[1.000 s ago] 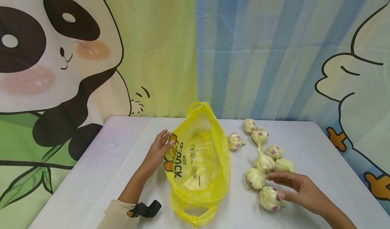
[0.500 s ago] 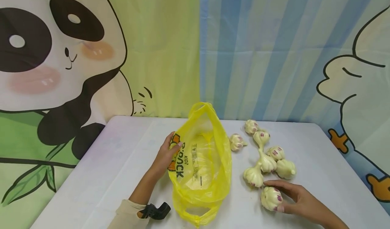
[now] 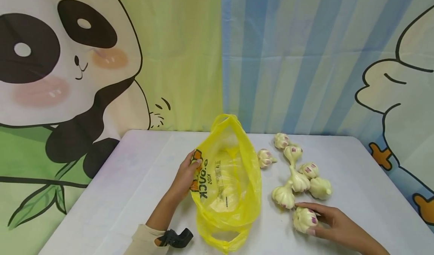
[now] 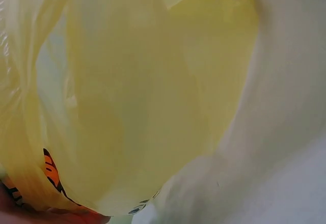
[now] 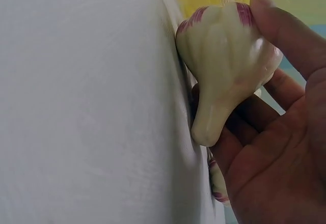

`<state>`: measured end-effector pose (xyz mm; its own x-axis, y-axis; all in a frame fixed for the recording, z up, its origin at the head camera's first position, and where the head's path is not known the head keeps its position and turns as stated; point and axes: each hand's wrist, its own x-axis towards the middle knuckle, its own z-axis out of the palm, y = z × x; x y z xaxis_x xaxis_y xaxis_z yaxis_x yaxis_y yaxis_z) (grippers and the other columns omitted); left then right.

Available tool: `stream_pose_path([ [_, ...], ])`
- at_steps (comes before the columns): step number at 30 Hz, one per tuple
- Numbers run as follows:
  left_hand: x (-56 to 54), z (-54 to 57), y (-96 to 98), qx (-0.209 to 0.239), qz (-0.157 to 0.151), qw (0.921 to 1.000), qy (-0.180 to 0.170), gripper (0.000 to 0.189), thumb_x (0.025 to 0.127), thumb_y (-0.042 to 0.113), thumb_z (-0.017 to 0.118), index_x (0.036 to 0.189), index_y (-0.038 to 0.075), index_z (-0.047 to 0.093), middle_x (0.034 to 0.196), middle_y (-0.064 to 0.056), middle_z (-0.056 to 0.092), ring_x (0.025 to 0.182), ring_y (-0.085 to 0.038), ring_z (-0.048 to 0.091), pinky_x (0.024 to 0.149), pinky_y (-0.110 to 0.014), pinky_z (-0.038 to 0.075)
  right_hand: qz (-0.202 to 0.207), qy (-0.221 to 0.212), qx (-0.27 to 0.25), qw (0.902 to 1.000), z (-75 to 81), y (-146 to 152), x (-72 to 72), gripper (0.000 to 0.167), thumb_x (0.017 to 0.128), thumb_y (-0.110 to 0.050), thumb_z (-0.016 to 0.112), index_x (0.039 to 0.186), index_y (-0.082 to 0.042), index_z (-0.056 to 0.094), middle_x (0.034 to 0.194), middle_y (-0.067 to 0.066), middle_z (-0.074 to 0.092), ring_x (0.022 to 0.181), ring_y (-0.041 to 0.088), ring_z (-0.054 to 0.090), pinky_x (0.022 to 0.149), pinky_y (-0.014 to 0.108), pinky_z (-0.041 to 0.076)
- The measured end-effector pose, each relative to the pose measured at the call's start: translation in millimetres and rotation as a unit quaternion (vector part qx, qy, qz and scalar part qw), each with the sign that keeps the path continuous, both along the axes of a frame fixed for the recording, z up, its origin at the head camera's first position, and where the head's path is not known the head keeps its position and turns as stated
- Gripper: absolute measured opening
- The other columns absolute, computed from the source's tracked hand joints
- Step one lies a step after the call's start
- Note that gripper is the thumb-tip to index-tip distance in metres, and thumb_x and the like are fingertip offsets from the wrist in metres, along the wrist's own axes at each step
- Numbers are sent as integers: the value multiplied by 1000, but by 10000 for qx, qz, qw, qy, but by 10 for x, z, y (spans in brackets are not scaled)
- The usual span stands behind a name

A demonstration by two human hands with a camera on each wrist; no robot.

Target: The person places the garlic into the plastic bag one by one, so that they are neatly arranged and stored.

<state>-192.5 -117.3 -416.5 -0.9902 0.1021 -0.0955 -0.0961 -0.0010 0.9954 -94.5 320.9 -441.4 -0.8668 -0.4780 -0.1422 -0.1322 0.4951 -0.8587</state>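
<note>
A yellow plastic bag [image 3: 234, 219] with black lettering and an orange cartoon print stands with its mouth spread wide. My left hand [image 3: 184, 177] holds its left rim, thumb on the inner side and fingers outside. In the left wrist view the bag's wall [image 4: 142, 91] fills most of the picture, with part of the hand at the lower left corner. My right hand [image 3: 339, 226] pinches the nearest garlic bulb [image 3: 303, 220] between thumb and fingers. The right wrist view shows this garlic bulb [image 5: 229, 56] purple-streaked, its stem pointing down in the picture, close to the table surface.
Several more garlic bulbs lie in a cluster [image 3: 299, 181] right of the bag, and one garlic bulb [image 3: 265, 158] is nearer the bag's far right side. The white table [image 3: 118, 194] ends at a cartoon-printed curtain [image 3: 179, 59]. A black strap mount [image 3: 178, 238] sits on my left wrist.
My right hand has come down around the nearest garlic bulb and taken hold of it, nudging the neighbouring bulbs slightly. My left hand's grip has tightened on the bag's rim.
</note>
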Motion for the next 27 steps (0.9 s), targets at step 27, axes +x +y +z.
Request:
stream_pose_path([
  [27,18,-36,31,79,-122,9998,131,44,105,26,42,148,21,36,110,-25,56,92,-40,58,75,-38,50,-211,-322,-89,9992,-7,-33,33,51,95,-22,65,141,-4,49,138,23,48,106,1,52,81,25,50],
])
